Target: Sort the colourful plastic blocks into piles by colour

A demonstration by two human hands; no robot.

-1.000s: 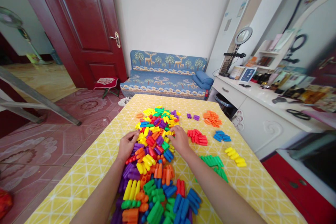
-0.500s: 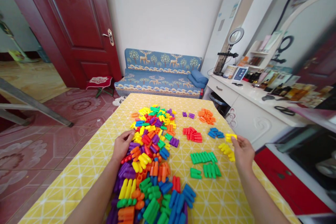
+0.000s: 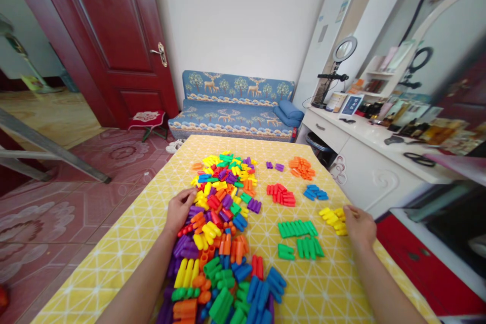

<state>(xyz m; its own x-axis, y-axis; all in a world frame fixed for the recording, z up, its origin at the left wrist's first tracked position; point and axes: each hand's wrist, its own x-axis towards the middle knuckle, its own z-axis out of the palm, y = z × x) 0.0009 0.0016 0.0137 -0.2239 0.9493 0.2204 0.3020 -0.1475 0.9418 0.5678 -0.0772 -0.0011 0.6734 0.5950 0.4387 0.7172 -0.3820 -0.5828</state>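
Observation:
On the left of the table, a long heap of mixed plastic finger-shaped building blocks (image 3: 216, 202) runs from near to far. My left hand (image 3: 181, 208) lies against its left edge, fingers bent together, their tips partly hidden by the heap. At the right side, my right hand (image 3: 360, 224) is closed, its fingertips on the edge of a small group of yellow blocks (image 3: 333, 219). Close to that group lie blue blocks (image 3: 315, 192), red blocks (image 3: 280, 195) and green blocks (image 3: 298, 229). Farther back are orange blocks (image 3: 301, 167) and a pair of purple blocks (image 3: 275, 166).
A yellow patterned cloth (image 3: 319, 288) covers the table. Behind it stands a blue sofa (image 3: 237, 111). To the right is a white dresser (image 3: 355, 149) with bottles and a ring light (image 3: 343, 49). A red stool (image 3: 147, 119) stands by the door (image 3: 102, 25).
My right hand has come down and slightly right, setting the yellow block it held among the other yellow ones. My left hand has stayed at the heap. The view has shifted slightly.

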